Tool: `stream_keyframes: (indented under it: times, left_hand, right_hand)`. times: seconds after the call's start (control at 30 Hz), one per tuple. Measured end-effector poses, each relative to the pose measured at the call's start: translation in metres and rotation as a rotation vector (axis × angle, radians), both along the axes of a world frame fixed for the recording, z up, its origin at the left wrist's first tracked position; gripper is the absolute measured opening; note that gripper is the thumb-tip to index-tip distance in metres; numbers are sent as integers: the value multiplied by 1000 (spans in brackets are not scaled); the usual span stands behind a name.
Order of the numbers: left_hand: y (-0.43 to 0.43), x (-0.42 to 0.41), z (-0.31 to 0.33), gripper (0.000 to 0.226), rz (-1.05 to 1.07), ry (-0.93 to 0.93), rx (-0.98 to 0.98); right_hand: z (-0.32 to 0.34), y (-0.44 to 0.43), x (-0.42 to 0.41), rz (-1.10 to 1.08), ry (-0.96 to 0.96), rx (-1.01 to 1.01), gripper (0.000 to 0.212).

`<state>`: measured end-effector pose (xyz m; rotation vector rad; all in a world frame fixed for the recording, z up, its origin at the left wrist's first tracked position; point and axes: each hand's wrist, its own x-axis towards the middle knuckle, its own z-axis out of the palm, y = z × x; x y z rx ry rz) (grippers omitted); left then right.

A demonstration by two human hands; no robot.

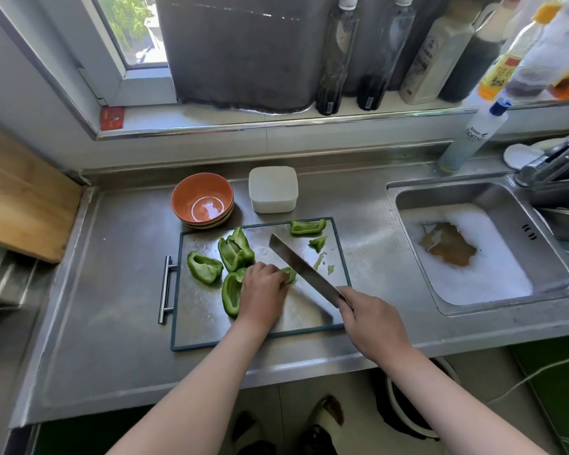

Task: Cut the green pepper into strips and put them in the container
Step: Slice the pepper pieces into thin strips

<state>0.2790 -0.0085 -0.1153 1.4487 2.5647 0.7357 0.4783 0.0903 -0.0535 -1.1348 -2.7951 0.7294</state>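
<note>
Several green pepper pieces lie on the steel cutting board (pixel 211 320): big chunks (pixel 205 267) at its left, one piece (pixel 307 226) at the far edge and small bits (pixel 318 243) on the right. My left hand (pixel 264 292) presses a pepper piece (pixel 289 274) onto the board. Held in my right hand (pixel 368 320) by the handle is a cleaver (pixel 304 270), its blade angled beside that piece. A white lidded container (pixel 273 189) stands behind the board, shut.
An orange bowl (pixel 202 200) sits left of the container. To the right is a sink (pixel 473 254) with foamy water, a tap (pixel 552 159) and a white bottle (pixel 470 139). Bottles line the windowsill. A wooden board (pixel 20 198) leans at the left.
</note>
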Motion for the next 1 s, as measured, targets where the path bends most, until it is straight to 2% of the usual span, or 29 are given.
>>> stream_keyframes:
  times: [0.3,0.43,0.53,0.63,0.83,1.0]
  left_hand:
    - [7,4,-2,13,-16,-68,-106]
    - [15,5,6,13,56,-134,-75]
    - [21,2,10,20,43,-102,-187]
    - [25,-2,16,20,-1,-73,-252]
    - [24,-10,22,19,-8,-63,-321]
    - [21,-16,25,21,-39,-101,-331]
  right_hand:
    - [-8,-9,-7,73,38,309,21]
    - [-7,-9,-6,100,9,353,19]
    - [-10,-7,-5,70,0,312,21]
    - [-9,-6,-7,21,-3,260,14]
    - [-4,-5,-12,39,-22,120,24]
    - [8,-2,-24,24,-73,22,21]
